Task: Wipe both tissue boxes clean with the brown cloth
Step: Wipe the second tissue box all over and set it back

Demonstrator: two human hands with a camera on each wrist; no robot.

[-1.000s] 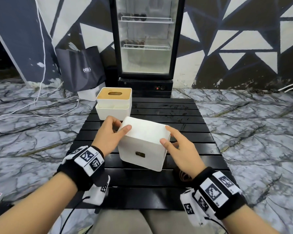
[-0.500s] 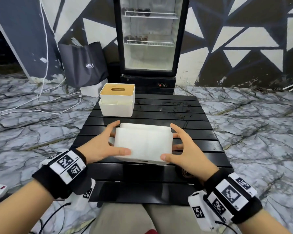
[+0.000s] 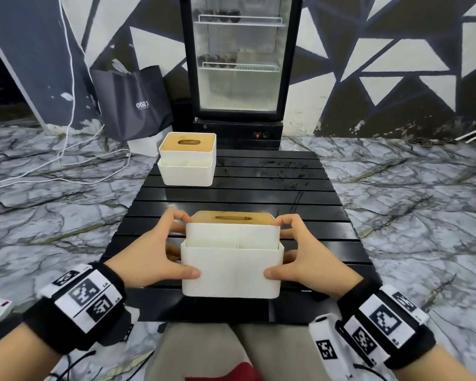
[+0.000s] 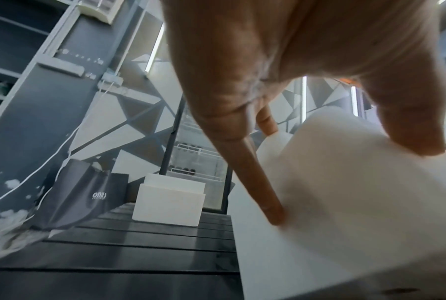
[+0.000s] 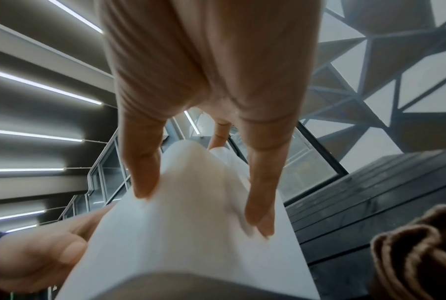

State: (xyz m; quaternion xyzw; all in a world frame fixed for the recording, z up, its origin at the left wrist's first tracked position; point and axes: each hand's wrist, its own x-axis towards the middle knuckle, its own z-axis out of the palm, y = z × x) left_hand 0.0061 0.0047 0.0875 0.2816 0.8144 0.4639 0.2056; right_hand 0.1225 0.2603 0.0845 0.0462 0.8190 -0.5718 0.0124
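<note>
The near tissue box (image 3: 231, 268), white with a wooden slotted lid, stands upright at the front of the black slatted table (image 3: 272, 182). My left hand (image 3: 160, 251) grips its left side and my right hand (image 3: 300, 251) grips its right side; thumbs press the front wall and fingers curl over the back top corners. The same box (image 5: 191, 223) fills the right wrist view, where the crumpled brown cloth (image 5: 417, 253) lies on the table just right of it. The head view hides the cloth behind my right wrist. A second tissue box (image 3: 187, 163) stands at the table's far left.
A glass-door fridge (image 3: 239, 64) stands behind the table, with a dark bag (image 3: 132, 103) to its left. White cables (image 3: 66, 166) run over the marble floor on the left. My lap lies below the table's front edge.
The near box was tipped over with a white face toward me. Both hands have turned it upright, lid on top, and shifted their grip to its sides.
</note>
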